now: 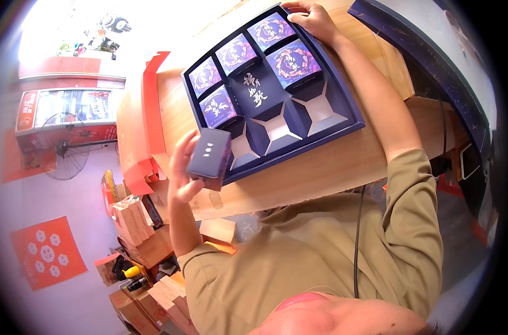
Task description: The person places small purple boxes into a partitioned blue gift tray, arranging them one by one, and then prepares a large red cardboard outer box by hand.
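Note:
My left hand (182, 171) grips a small dark-blue carton (207, 153) by its sides, just past the near left corner of a large dark-blue gift-box tray (304, 136). My right hand (316, 21) rests on the tray's far right corner, thumb over the rim and fingers partly hidden. Several purple printed cartons (293, 63) sit in the tray's compartments around a dark centre panel (254, 86) with silver lettering. Along the near side, three compartments (277, 127) show pale bottoms with folded flaps and hold no carton.
The tray lies on a wooden table (254, 192). Red folded card (153, 125) stands at the left. A dark-blue patterned panel (430, 54) rises at the right. Cardboard boxes (132, 307) and a wall fan (65, 146) are further left. A black cable (358, 243) hangs before my shirt.

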Available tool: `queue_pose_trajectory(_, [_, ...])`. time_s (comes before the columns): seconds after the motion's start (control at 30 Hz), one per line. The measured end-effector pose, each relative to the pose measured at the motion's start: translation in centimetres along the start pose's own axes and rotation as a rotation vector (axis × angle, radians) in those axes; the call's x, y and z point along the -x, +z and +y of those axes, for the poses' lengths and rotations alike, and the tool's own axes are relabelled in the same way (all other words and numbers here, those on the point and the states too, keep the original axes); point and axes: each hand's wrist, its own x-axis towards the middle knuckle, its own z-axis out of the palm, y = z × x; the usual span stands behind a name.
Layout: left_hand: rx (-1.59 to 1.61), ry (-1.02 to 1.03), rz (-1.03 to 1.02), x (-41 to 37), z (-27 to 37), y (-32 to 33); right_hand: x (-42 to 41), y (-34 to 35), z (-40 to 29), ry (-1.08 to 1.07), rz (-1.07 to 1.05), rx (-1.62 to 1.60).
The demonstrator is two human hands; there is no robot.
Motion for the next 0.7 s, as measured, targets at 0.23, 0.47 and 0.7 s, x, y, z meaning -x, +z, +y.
queue_pose_trajectory(0.23, [-0.352,0.202,-0.028,-0.8,-4.4,0.2,-0.4,0.0,1.3,0.035,-0.079,-0.102])
queue_pose_trajectory(0.47, [-0.685,0.367,0.022,-1.8,-2.7,1.5,-0.3,-0.1,1.1,0.017,-0.059,-0.035])
queue_pose_trajectory(0.7, [-0.840,0.345,0.008,-1.8,-1.4,2.0,0.9,0.2,-1.8,0.015,-0.035,-0.047])
